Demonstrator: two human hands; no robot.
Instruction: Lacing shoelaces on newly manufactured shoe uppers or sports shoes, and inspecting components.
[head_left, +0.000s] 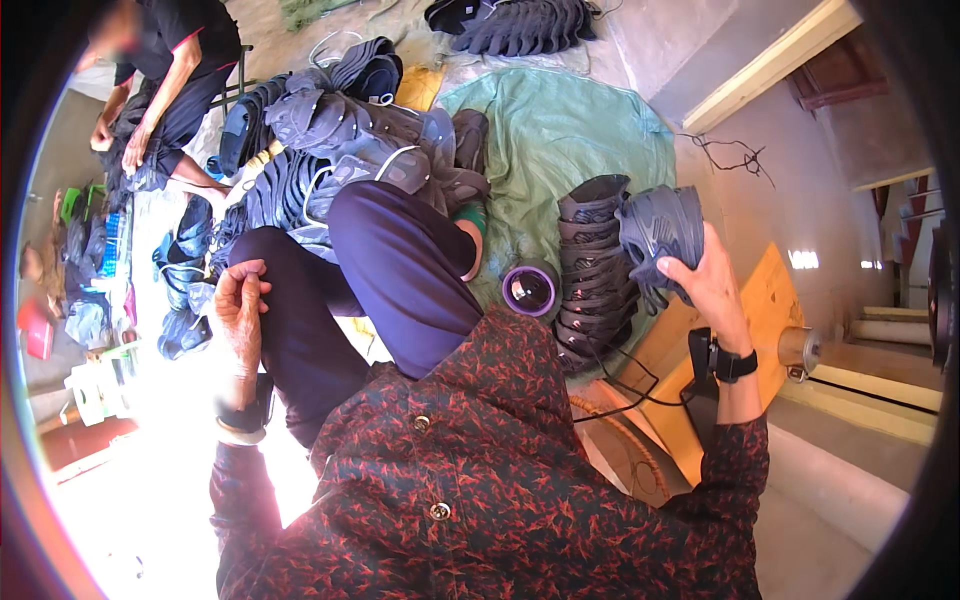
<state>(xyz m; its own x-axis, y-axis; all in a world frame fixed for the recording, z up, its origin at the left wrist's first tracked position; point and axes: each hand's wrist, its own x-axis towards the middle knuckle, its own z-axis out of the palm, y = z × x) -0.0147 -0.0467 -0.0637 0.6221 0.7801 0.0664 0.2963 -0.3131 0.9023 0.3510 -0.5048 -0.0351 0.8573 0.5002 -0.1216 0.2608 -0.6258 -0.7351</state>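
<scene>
My right hand (708,275) is closed on a grey shoe upper (660,230), thumb on its near side, at the right of a tall row of nested dark shoe uppers (592,275). The held upper seems to touch or overlap that row; I cannot tell which. My left hand (240,300) is raised by my left knee, thumb and fingertips pinched together. Anything between those fingertips is too small to make out. Left of the dark row stands a round container with a purple rim (530,291).
A green sheet (530,140) lies under the row. Beyond my knees is a heap of dark shoe uppers (340,130), with more stacked at the far edge (525,25). A wooden board (745,350) and black cable (640,385) are at right. Another person (170,80) sits far left.
</scene>
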